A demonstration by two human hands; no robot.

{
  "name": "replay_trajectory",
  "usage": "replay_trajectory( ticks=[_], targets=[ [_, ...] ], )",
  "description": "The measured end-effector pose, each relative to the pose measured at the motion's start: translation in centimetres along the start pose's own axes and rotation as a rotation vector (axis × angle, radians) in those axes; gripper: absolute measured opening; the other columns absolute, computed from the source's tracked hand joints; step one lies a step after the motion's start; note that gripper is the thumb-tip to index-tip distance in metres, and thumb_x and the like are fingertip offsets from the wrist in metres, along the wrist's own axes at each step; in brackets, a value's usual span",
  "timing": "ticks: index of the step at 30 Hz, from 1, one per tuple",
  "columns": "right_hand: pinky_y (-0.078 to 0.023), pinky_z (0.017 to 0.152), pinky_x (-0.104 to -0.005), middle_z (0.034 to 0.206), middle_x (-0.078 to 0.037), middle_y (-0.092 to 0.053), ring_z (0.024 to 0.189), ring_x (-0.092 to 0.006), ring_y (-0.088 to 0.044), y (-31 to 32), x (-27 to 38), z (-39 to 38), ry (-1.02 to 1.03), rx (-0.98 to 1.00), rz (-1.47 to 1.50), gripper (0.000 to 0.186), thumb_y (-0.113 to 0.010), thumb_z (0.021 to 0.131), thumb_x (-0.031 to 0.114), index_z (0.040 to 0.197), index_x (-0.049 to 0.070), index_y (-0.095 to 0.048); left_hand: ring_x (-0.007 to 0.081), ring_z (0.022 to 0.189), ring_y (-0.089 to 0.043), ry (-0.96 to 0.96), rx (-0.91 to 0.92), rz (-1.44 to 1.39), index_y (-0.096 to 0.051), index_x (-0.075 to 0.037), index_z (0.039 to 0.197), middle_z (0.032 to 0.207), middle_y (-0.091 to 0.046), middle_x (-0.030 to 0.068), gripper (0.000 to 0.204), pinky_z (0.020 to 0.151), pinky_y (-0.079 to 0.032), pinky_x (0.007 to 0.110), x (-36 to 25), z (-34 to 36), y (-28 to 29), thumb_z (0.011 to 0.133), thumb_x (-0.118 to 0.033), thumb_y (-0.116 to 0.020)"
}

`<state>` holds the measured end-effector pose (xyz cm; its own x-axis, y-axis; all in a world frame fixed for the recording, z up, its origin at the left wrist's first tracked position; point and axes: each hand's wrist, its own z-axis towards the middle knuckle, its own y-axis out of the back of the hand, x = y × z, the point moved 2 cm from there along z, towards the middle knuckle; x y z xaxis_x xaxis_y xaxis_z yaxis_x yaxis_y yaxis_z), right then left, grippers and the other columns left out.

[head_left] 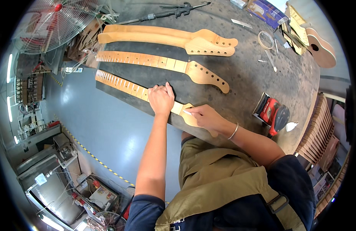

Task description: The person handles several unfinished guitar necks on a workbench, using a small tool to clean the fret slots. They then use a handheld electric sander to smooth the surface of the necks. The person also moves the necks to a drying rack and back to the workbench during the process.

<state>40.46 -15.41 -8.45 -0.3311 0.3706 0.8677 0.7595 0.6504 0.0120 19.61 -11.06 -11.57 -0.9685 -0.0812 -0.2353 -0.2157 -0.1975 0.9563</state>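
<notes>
A pale wooden guitar neck [120, 83] lies along the near edge of the dark workbench [255, 84]. My left hand [161, 99] presses flat on it near the nut, holding it down. My right hand [207, 116] rests on its headstock and pinches a small white stick-like tool [187, 112] whose tip touches the wood by the nut. A second neck [162, 62] lies just beyond, and two more necks [174, 37] lie side by side further back.
A red and black power sander [273, 112] sits to my right on the bench. A small ukulele-like body [321, 48], a blue box [267, 11], a tape ring [265, 39] and hand tools lie at the far right. A fan [56, 23] stands far left.
</notes>
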Motion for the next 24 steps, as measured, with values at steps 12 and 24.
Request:
replay_trajectory(
  ticks=[12, 24],
  targets=[
    [-0.055, 0.059, -0.0459, 0.078, -0.016, -0.07, 0.068, -0.0363, -0.07, -1.5, 1.2, -5.0, 0.152, -0.015, -0.915, 0.058, -0.06, 0.096, 0.009, 0.153, 0.016, -0.049, 0.0313, 0.077, -0.065, 0.019, 0.04, 0.013, -0.067, -0.002, 0.058, 0.069, -0.071, 0.0149, 0.054, 0.084, -0.045, 0.044, 0.2, 0.1, -0.1, 0.105, -0.026, -0.055],
    [-0.052, 0.055, -0.0421, 0.077, -0.013, -0.069, 0.059, -0.0323, -0.067, -1.1, -2.9, -4.0, 0.395, -0.152, -0.834, 0.063, -0.061, 0.096, 0.011, 0.156, 0.021, -0.048, 0.0312, 0.078, -0.065, 0.021, 0.028, -0.005, -0.067, -0.002, 0.057, 0.068, -0.07, 0.0145, 0.054, 0.085, -0.045, 0.044, -0.2, 0.0, 0.0, 0.104, -0.026, -0.056]
  ],
)
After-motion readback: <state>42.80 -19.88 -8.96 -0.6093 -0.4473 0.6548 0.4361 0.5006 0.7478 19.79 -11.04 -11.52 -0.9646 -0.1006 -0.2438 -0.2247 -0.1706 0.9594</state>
